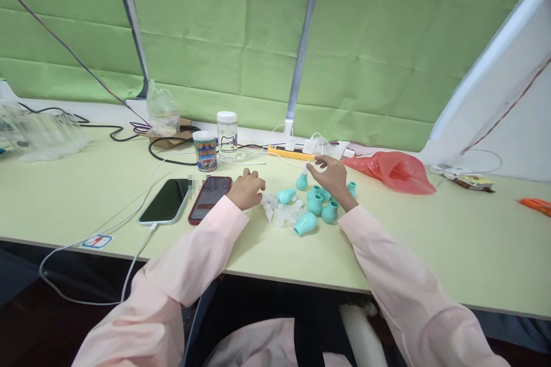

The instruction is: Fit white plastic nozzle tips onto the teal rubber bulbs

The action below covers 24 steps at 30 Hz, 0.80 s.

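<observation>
Several teal rubber bulbs (330,213) lie and stand in a cluster on the pale table (430,241). Small translucent white plastic pieces (287,215) are heaped at the cluster's left side. One teal bulb (302,182) stands upright at the back with a white tip (305,170) on top. My right hand (330,176) is over the back of the cluster, its thumb and forefinger apart beside that white tip. Just left of the white pieces, my left hand (247,189) rests low over the table with its fingers curled; whether it holds anything is hidden.
Left of my left hand lie a red-cased phone (198,206) and a white-cased phone (166,200) with a cable. Behind stand a printed cup (205,152) and a lidded jar (227,137). A yellow power strip (290,153) and a red plastic bag (394,172) lie along the back.
</observation>
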Available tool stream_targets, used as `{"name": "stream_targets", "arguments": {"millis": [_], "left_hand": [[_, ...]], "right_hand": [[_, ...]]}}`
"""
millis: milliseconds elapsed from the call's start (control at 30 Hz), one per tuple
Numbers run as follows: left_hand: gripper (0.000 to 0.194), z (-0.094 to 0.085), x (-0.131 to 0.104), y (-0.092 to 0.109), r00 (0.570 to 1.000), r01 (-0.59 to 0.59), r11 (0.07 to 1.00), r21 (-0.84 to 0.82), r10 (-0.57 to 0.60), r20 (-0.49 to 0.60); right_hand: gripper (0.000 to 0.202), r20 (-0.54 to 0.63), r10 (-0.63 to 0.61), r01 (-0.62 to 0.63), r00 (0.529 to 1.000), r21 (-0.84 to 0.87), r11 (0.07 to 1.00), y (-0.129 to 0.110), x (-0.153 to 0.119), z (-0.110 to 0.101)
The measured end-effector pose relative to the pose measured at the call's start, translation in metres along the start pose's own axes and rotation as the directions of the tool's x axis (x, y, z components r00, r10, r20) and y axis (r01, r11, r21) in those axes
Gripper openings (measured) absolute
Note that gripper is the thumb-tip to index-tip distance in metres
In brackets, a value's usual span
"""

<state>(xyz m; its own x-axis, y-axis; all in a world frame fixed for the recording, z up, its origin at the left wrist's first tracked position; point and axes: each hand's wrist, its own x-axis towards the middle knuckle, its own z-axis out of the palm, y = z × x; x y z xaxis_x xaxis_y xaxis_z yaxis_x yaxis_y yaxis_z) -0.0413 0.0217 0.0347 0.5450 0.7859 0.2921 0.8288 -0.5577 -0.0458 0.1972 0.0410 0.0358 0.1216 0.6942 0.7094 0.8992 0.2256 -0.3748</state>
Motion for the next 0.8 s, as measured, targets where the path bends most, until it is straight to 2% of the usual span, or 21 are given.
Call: {"name": "stream_targets", "arguments": {"millis": [33,100,200,233,300,400,533,633,800], "left_hand": [[0.021,0.0,0.0,-0.001,1.0,0.001,1.0,-0.002,-0.001,0.03],[0.019,0.001,0.0,-0.003,0.996,0.013,1.0,-0.008,-0.012,0.092],[0.021,0.005,0.001,-0.002,0.988,0.017,1.0,-0.01,-0.016,0.156],[0.022,0.006,0.001,-0.001,0.987,0.014,1.0,-0.008,-0.012,0.162],[0.023,0.008,0.001,0.001,0.987,0.009,1.0,-0.006,-0.008,0.16],[0.021,0.008,0.001,0.002,0.987,0.008,1.0,0.005,-0.009,0.158],[0.021,0.005,0.001,0.001,0.98,0.03,0.999,0.039,-0.037,0.196],[0.023,0.005,0.001,0.002,0.971,0.044,0.997,0.056,-0.056,0.231],[0.021,0.012,0.003,0.008,0.964,0.034,0.996,0.079,-0.054,0.261]], "right_hand": [[0.031,-0.017,-0.083,0.083,0.996,0.033,0.996,-0.007,-0.006,-0.003],[0.023,0.08,-0.246,0.236,0.966,0.118,0.965,-0.024,-0.019,-0.008],[0.018,0.333,-0.432,0.388,0.838,0.192,0.902,-0.048,-0.04,-0.011],[0.018,0.387,-0.463,0.42,0.797,0.194,0.886,-0.055,-0.046,-0.011],[0.023,0.436,-0.492,0.469,0.754,0.167,0.867,-0.065,-0.056,-0.009],[0.033,0.464,-0.475,0.505,0.748,0.066,0.861,-0.07,-0.062,-0.005],[0.033,0.524,-0.39,0.49,0.757,-0.061,0.869,-0.066,-0.063,0.0],[0.032,0.535,-0.366,0.473,0.762,-0.073,0.878,-0.063,-0.063,0.004],[0.025,0.489,-0.353,0.439,0.798,-0.069,0.896,-0.062,-0.066,0.011]]}}
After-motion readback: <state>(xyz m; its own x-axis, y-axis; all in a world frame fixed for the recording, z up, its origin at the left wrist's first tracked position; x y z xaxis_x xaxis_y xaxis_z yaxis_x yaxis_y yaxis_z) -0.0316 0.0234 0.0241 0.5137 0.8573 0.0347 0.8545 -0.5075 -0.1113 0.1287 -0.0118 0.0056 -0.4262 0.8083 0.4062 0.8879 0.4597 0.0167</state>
